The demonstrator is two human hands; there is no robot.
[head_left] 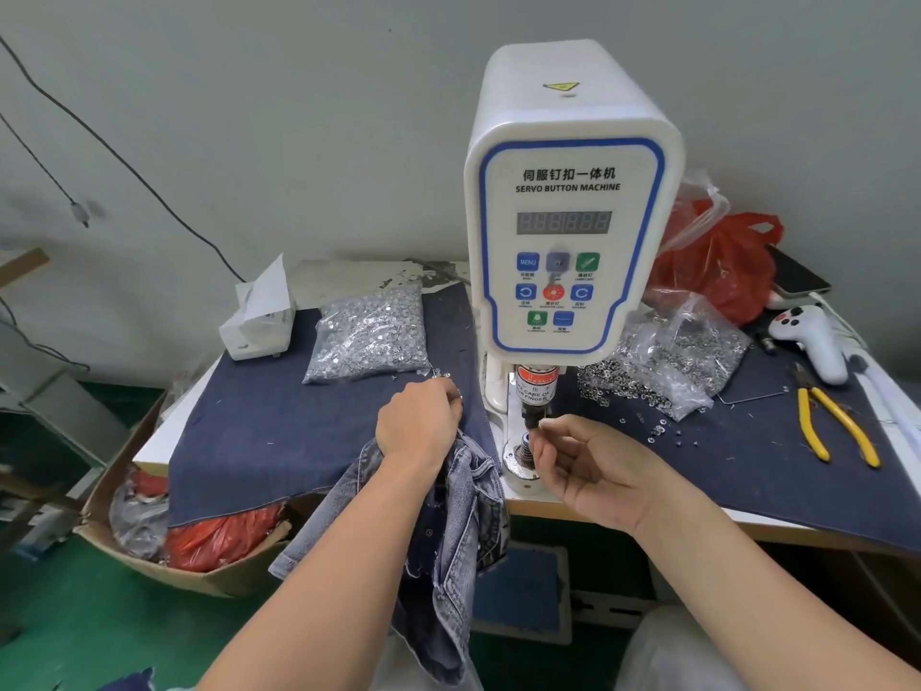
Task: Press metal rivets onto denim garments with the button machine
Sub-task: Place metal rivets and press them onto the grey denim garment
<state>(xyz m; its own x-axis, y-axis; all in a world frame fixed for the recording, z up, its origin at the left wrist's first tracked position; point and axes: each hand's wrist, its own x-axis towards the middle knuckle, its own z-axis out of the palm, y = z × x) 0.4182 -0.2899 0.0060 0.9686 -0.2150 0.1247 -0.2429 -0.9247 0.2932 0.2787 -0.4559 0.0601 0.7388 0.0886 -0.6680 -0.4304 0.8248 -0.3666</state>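
White servo button machine [568,202] upright at centre of a bench [777,528] draped in dark blue cloth [279,431]. Below its control panel, a black press head [532,413] pointing down at a round metal die [518,458]. Right hand [593,466] just beside the die, thumb and fingertips pinched together right at the press head; whatever small piece sits in that grip too tiny to make out. Left hand [418,426] on the cloth left of the machine, fingers curled over loose rivets [441,375]; cannot tell whether anything is held. Faded denim garment [448,556] draped under the left wrist, hanging off the bench's front edge. Clear bag of silver rivets [371,334] behind the left hand. Open bag of ring-shaped metal parts [668,364] right of the machine, some spilled. Yellow-handled pliers [832,421] far right.
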